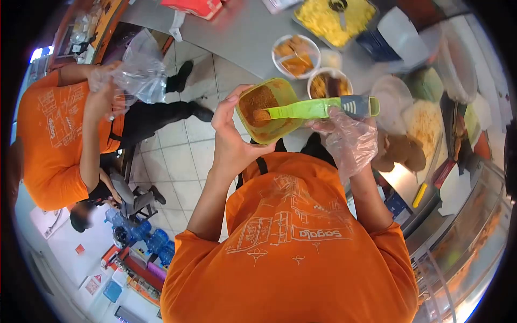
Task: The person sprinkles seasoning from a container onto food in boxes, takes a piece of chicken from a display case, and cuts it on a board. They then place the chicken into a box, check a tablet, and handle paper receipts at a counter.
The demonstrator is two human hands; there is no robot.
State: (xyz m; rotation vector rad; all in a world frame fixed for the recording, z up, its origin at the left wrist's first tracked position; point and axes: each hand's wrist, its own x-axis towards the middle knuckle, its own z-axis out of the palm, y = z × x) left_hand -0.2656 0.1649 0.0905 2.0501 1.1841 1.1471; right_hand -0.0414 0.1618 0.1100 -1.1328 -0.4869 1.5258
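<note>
My left hand [230,132] is closed around a square yellow-green container [283,129] with reddish-brown powder [258,99] in it. Its open top tilts toward me. Inside a thin clear plastic glove, my right hand [353,137] grips a green spoon [307,109] near its grey handle end. The spoon's tip rests inside the container with some powder on it. Just beyond my right hand stand two white tubs of food, one with orange-brown pieces [296,56] and one with darker contents [329,83].
A tray of yellow shredded food [334,21] sits on the metal counter [237,40]. To the right are a wooden board [423,126], a yellow-handled knife [420,195] and a glass display case [463,253]. A co-worker in an orange shirt [59,134] holds a clear plastic bag [141,67] at left.
</note>
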